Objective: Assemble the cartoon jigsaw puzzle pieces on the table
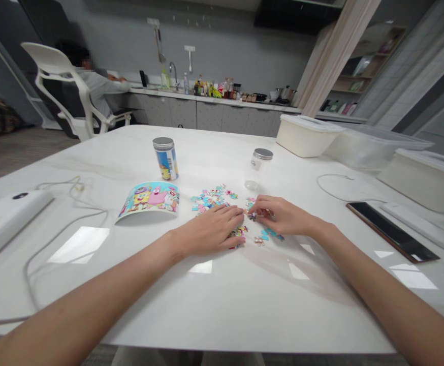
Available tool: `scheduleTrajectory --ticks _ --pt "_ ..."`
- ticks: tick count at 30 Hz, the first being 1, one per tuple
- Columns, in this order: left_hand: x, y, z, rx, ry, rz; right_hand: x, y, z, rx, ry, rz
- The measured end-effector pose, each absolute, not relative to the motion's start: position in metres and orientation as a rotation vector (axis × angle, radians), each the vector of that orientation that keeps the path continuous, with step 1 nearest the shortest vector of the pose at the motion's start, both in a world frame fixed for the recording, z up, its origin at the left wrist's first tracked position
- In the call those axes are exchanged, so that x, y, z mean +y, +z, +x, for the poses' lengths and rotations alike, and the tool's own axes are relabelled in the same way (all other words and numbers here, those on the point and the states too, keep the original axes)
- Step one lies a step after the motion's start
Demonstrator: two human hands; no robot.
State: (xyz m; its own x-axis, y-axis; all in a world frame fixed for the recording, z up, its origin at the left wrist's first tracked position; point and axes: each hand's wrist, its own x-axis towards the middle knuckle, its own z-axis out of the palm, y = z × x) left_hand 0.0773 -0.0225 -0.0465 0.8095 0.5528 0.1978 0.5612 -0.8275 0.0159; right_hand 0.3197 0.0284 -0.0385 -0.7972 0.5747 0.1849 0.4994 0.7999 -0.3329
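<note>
Small colourful jigsaw pieces [210,198] lie scattered on the white table [222,305]. My left hand [210,231] rests flat on some of them, fingers stretched out and pointing right. My right hand [279,216] lies just to its right, fingers curled, pinching a small puzzle piece at the fingertips where the two hands meet. More pieces [270,235] show under my right hand. A curved cartoon picture card [149,199] lies to the left of the pieces.
A printed jar with a grey lid [165,158] and a clear jar [259,163] stand behind the pieces. A dark phone [391,231] and cables lie right, a white device [4,218] left, white bins [306,134] at the back. A person sits far left by a counter.
</note>
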Motion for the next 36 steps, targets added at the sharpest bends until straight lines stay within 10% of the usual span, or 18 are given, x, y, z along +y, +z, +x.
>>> scheduleTrajectory --ticks 36 --pt "-0.022 -0.039 0.082 -0.907 -0.613 -2.756 0.019 -0.037 0.301 -2.304 0.828 -0.925"
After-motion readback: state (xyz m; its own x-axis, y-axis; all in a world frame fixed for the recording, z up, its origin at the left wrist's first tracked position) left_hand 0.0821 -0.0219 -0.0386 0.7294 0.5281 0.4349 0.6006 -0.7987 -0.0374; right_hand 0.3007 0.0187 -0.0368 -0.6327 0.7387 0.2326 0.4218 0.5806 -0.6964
